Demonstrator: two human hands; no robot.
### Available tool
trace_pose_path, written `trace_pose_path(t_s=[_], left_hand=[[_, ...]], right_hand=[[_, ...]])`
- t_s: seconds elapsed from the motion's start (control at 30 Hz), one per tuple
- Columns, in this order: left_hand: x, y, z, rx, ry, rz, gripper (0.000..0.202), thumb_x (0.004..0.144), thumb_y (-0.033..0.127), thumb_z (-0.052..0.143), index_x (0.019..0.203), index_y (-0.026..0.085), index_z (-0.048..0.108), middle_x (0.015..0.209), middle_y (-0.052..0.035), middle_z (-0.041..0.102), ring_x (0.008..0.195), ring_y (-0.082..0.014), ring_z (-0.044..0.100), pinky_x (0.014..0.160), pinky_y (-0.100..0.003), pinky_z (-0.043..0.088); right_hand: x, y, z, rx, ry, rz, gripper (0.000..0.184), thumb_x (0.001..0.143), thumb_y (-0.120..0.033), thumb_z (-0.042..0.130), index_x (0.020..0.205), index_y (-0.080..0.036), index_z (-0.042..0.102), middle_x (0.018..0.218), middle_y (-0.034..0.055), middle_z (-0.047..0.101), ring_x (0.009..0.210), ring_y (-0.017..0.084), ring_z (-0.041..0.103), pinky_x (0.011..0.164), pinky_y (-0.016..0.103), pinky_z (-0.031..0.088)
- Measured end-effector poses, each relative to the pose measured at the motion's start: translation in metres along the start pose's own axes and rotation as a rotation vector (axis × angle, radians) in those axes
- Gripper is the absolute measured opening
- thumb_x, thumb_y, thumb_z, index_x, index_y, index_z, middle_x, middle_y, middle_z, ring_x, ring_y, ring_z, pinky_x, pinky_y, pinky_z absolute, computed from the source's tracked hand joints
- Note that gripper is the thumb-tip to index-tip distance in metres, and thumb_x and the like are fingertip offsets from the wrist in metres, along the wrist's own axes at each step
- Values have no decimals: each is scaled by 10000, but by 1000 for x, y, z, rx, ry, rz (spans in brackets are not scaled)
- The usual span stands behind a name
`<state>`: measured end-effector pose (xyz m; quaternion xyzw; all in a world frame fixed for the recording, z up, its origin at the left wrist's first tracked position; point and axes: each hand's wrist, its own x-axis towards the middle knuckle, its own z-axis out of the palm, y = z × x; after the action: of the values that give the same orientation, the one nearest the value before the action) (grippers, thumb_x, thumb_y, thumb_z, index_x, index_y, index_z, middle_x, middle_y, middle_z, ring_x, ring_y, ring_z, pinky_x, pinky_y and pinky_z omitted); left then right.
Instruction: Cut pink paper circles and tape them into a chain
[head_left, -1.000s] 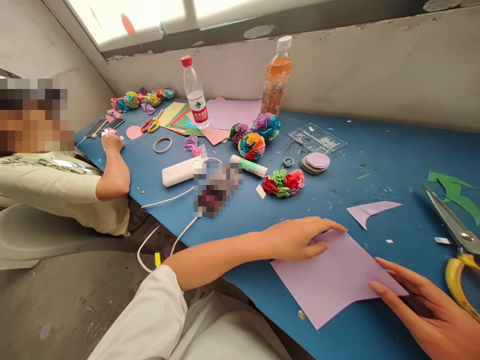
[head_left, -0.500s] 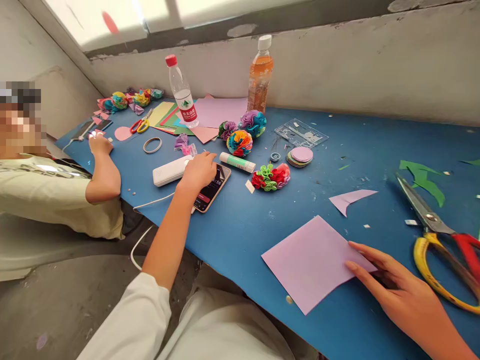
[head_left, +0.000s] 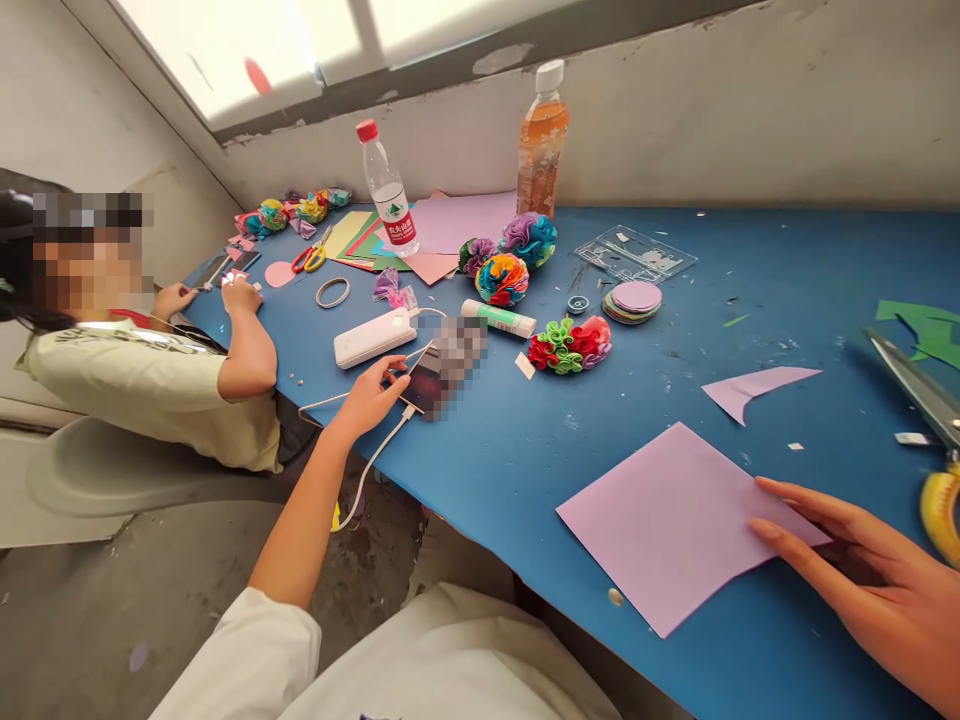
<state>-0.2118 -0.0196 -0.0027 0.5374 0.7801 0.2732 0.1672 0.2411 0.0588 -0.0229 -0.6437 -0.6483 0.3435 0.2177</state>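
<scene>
My right hand point(head_left: 855, 560) pinches one corner of a folded-looking lilac paper point(head_left: 675, 530) between thumb and fingers. The sheet lies near the table's front edge. My left hand point(head_left: 371, 395) is at the left edge of a phone point(head_left: 424, 385), its fingers loosely bent and apart, holding nothing; whether the fingertips touch the phone is unclear. A white cable plugs into the phone's lower end. Beyond the phone sits a white power bank point(head_left: 375, 337). A curved lilac offcut point(head_left: 757, 390) lies past the sheet. Large scissors point(head_left: 919, 385) rest at the right, partly out of view.
On the blue table point(head_left: 487, 480) are a glue stick point(head_left: 497, 318), paper flowers point(head_left: 570, 345), paper discs point(head_left: 632, 302), a tape ring point(head_left: 332, 292), a water bottle point(head_left: 388, 195) and an orange drink bottle point(head_left: 541, 150). Another person point(head_left: 150, 370) sits at the left.
My left hand has drawn back from over the phone's screen to its left edge. My right hand keeps its grip on the lilac paper. The view has turned slightly left.
</scene>
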Motion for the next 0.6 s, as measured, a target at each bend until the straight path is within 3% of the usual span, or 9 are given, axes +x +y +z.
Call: trace_pose_path(t_s=[0.2, 0.4, 0.6], left_hand=[[-4, -11, 20, -121, 74, -16, 436, 838, 358, 567, 1231, 170, 573, 1111, -67, 664, 832, -153, 585, 776, -279, 477], [-6, -13, 22, -141, 92, -2, 441, 837, 350, 584, 1246, 185, 573, 1118, -62, 665, 844, -156, 583, 764, -274, 467], [-4, -14, 24, -136, 103, -6, 438, 823, 357, 602, 1234, 210, 580, 1095, -43, 670, 811, -151, 582, 718, -262, 454]], right_hand=[[-2, -9, -2, -10, -18, 88, 409, 462, -531, 694, 842, -383, 665, 747, 41, 679, 555, 265, 604, 539, 415, 469], [-1, -8, -1, 17, -26, 76, 415, 487, -508, 706, 890, -409, 684, 849, 31, 713, 657, 273, 650, 632, 423, 517], [5, 6, -1, -22, 21, 79, 439, 462, -560, 713, 878, -421, 704, 801, 28, 713, 656, 282, 660, 653, 433, 539]])
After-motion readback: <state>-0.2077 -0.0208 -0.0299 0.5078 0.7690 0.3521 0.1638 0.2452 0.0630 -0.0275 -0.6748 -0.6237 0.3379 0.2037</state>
